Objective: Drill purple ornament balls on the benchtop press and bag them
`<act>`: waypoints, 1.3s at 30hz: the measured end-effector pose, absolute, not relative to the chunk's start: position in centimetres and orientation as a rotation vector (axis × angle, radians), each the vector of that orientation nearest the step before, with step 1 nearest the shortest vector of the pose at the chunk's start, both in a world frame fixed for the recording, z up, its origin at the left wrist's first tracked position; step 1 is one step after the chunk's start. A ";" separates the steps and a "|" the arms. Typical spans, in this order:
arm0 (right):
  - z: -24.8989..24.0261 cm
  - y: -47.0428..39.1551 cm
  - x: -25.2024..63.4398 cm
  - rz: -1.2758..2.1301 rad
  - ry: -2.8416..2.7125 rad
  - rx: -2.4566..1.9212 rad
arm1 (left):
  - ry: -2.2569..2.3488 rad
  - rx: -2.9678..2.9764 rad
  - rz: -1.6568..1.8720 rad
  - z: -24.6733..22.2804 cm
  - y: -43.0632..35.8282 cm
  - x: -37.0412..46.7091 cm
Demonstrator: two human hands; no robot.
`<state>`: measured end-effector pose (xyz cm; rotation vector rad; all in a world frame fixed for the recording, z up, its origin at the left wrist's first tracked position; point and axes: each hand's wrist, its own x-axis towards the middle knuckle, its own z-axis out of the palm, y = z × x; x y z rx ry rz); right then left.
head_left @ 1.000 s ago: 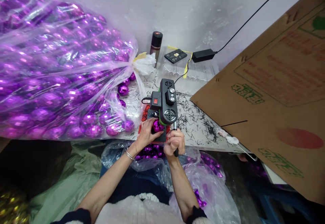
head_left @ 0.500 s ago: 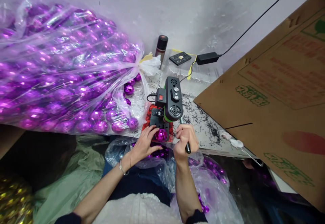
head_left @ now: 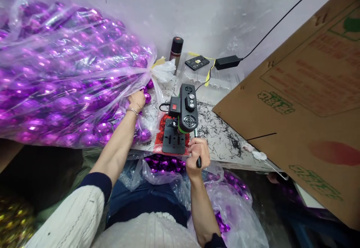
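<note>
Away from the flat black slotted plate (head_left: 171, 143) and over to the big clear plastic bag of shiny purple faceted balls (head_left: 70, 72) has gone the person's left hand (head_left: 137, 100), and the ball that sat on that plate a moment ago is off it now; where it went, I can't make out. From where I stand, the left fingers are bent in at the loose folds by the bag's gathered neck, just beside a glossy purple ball (head_left: 147, 97), but I cannot tell whether they are closed on anything. The right hand (head_left: 199, 153) is wrapped firmly round the black end of the metal lever (head_left: 199, 162), at the side of the black upright machine with round vents and silver buttons (head_left: 189, 107). The plate lies at its foot, over a red patch (head_left: 159, 141) on the pale worktop littered with black slivers (head_left: 213, 148). More purple balls show through clear plastic at the worktop's near edge. They look light, probably hollow, with thin hard shells that could slide on smooth skin or dent under a hard pinch, so fingertips spread round the widest part would hold one best. The bag film looks soft and limp, apt to cling and fold over the fingers. The lever seems stiff and solid, best gripped at its black end.
</note>
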<state>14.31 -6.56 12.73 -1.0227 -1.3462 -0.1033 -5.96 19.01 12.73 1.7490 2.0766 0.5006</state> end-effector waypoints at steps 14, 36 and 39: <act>12.8 -6.4 14.4 -0.150 -1.357 -1.052 | 1.645 1.595 0.724 12.1 16.6 -4.2; 14.9 -6.5 14.8 -0.075 -1.366 -1.079 | 1.115 1.067 1.152 5.0 -2.1 0.1; 14.7 -6.7 14.9 -0.083 -1.399 -1.069 | 1.197 1.356 1.173 3.8 -1.8 0.8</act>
